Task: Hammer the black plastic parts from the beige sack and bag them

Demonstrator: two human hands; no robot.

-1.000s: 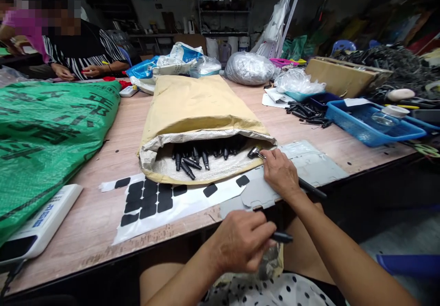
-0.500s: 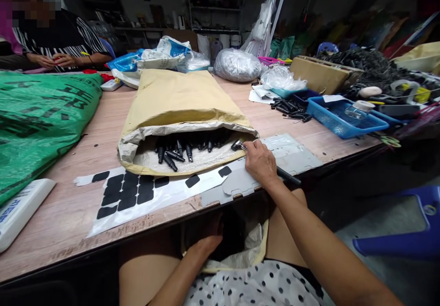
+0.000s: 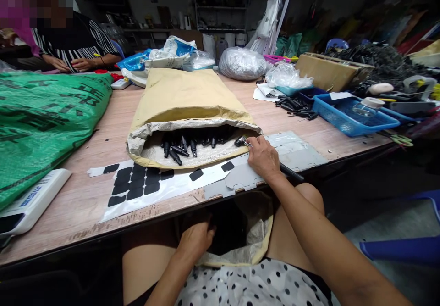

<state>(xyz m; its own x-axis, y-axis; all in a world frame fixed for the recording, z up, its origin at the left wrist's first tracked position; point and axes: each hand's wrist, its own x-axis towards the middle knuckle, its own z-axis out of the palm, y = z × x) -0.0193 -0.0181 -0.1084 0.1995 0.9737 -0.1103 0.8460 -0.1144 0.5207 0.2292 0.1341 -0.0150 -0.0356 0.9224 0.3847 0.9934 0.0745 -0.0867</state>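
Note:
My right hand (image 3: 264,158) is closed around a hammer (image 3: 290,173) at the table edge. Its metal head lies at the right corner of the open mouth of a yellow paper sack (image 3: 189,90). Several black tapered plastic parts (image 3: 179,150) lie inside that sack. Below the table, my left hand (image 3: 196,239) is at the opening of a second yellow sack (image 3: 259,246) between my legs. Its fingers curl in toward the dark inside, and shadow hides what they hold, if anything.
A white sheet with black stickers (image 3: 137,182) and a grey board (image 3: 295,152) lie in front of the sack. To the left are a green woven bag (image 3: 51,118) and a white power strip (image 3: 41,200). A blue basket (image 3: 354,118) stands right. Another person sits across the table.
My left hand has shifted slightly left and up at the sack on my lap, showing more of its back. My right hand keeps its grip on the hammer. The view has turned a little left.

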